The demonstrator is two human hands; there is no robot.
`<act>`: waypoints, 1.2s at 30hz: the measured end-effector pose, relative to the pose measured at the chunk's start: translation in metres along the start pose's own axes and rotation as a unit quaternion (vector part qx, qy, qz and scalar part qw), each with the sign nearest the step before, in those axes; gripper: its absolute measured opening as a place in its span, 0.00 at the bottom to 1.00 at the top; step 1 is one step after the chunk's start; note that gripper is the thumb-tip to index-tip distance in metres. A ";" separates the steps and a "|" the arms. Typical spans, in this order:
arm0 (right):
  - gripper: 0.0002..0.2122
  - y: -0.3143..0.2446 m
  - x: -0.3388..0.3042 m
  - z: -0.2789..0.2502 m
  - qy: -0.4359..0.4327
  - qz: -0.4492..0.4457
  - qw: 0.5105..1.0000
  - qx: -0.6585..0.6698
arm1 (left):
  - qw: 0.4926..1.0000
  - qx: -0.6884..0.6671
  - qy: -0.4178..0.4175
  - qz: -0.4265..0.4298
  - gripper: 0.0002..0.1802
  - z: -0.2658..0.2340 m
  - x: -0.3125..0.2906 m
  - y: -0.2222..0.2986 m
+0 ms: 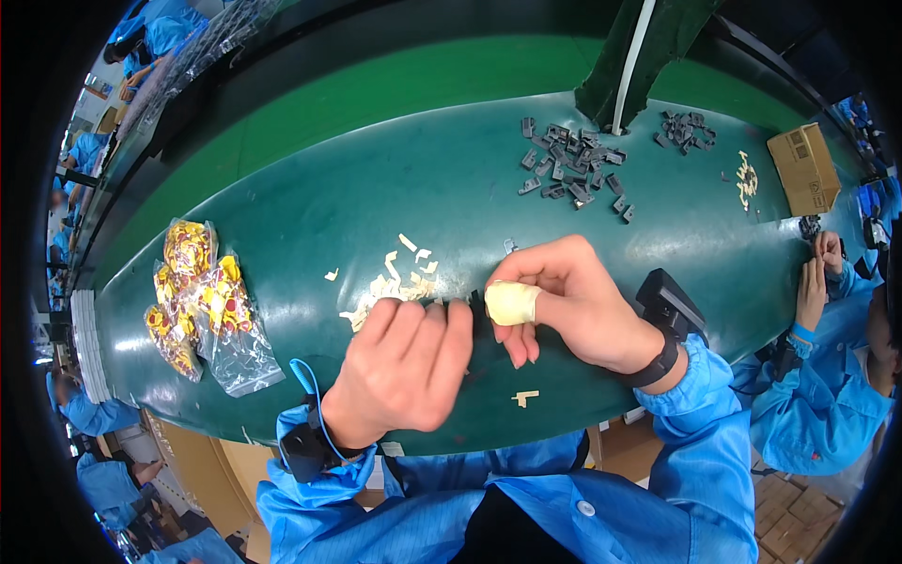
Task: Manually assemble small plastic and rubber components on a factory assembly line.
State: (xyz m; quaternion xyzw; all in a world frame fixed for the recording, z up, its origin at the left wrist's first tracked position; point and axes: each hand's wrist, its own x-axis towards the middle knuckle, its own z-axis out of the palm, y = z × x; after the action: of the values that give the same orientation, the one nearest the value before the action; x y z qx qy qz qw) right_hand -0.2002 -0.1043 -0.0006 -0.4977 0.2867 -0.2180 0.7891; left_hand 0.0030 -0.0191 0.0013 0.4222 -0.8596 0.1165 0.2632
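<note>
Both hands meet over the green table, close together. My left hand [404, 365] is closed, back upward, fingers curled; what its fingertips pinch is hidden. My right hand [575, 305] is closed too, its thumb wrapped in a pale yellow cover [512, 303]. A small black plastic part [477, 304] shows in the gap between the hands, against the right thumb and fingers; most of it is covered. Just beyond my left hand lies a loose pile of cream-coloured small strips [387, 287]. A single cream piece [525, 399] lies nearer me, below my right hand.
Clear bags of yellow-and-red pieces [225, 301] lie at the left. Several dark grey plastic parts [573, 160] are heaped at the far side, beside a post [625, 75]. A cardboard box [805, 169] stands far right, near a co-worker's hands [816, 277].
</note>
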 end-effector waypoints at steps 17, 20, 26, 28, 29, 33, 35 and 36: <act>0.05 -0.003 -0.003 0.000 -0.030 -0.017 0.999 0.008 | 0.992 -0.097 0.039 -0.075 0.17 0.006 -0.001 0.002; 0.04 0.001 -0.003 0.003 -0.002 -0.048 0.999 -0.020 | 0.975 -0.170 0.042 -0.137 0.13 0.003 0.001 0.000; 0.05 0.006 -0.006 0.004 -0.022 -0.097 0.993 -0.071 | 0.798 -0.487 -0.032 -0.354 0.06 -0.010 0.001 0.001; 0.06 0.006 -0.006 0.002 -0.051 -0.122 0.983 -0.129 | 0.776 -0.521 -0.060 -0.349 0.06 -0.010 0.000 -0.001; 0.06 0.006 -0.006 0.001 -0.077 -0.148 0.968 -0.189 | 0.752 -0.557 -0.088 -0.341 0.07 -0.010 0.001 -0.002; 0.08 0.008 -0.005 0.004 -0.073 -0.210 0.942 -0.254 | 0.707 -0.584 -0.140 -0.374 0.06 -0.013 -0.002 -0.007; 0.07 0.005 -0.007 0.006 -0.067 -0.229 0.929 -0.283 | 0.650 -0.626 -0.122 -0.412 0.05 -0.013 -0.005 -0.007; 0.07 0.004 -0.008 0.006 -0.060 -0.247 0.915 -0.314 | 0.651 -0.625 -0.122 -0.413 0.05 -0.013 -0.005 -0.007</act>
State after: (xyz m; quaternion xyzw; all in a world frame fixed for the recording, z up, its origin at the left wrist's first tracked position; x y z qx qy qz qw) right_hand -0.2015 -0.0939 -0.0003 -0.7867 0.1605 -0.2744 0.5292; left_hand 0.0153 -0.0146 0.0095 0.4798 -0.4903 -0.6215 0.3783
